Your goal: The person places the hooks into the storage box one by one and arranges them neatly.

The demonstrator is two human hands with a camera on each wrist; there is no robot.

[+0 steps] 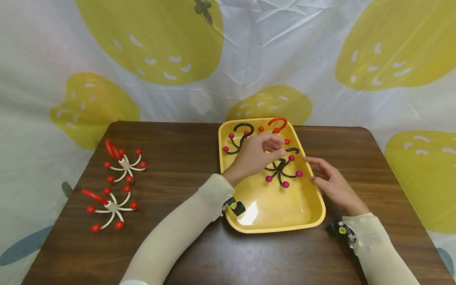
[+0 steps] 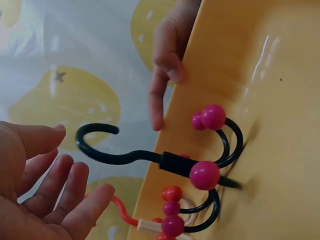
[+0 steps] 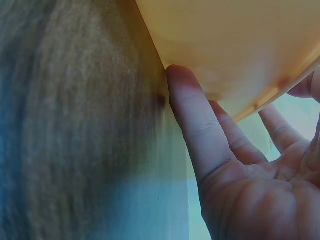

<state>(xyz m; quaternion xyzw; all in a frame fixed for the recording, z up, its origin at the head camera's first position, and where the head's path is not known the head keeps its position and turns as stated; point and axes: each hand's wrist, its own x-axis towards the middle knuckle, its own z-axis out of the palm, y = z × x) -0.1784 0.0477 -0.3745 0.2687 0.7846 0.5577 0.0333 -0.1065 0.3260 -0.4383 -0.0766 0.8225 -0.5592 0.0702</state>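
**Left hand (image 1: 258,153) by the rack (image 2: 177,165)**

Head: your fingers hang loosely parted over the tray (image 1: 295,202), gripping nothing; rack near its right edge.
Left wrist: hook (image 2: 105,159) just off your fingertips; best pinched squarely.
Right wrist: your right hand (image 3: 250,195), fingers extended, touches tray's side; light pressure should steady it.

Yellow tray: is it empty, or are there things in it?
Not empty: the yellow tray holds black hooks with pink balls and a red hook.

A tray (image 1: 270,219) sits on the bench (image 1: 178,154) before a cloth (image 1: 278,47), multi-arm hooks (image 1: 280,168) inside it. Left of the tray, two other hooks (image 1: 113,206) lie one before another.
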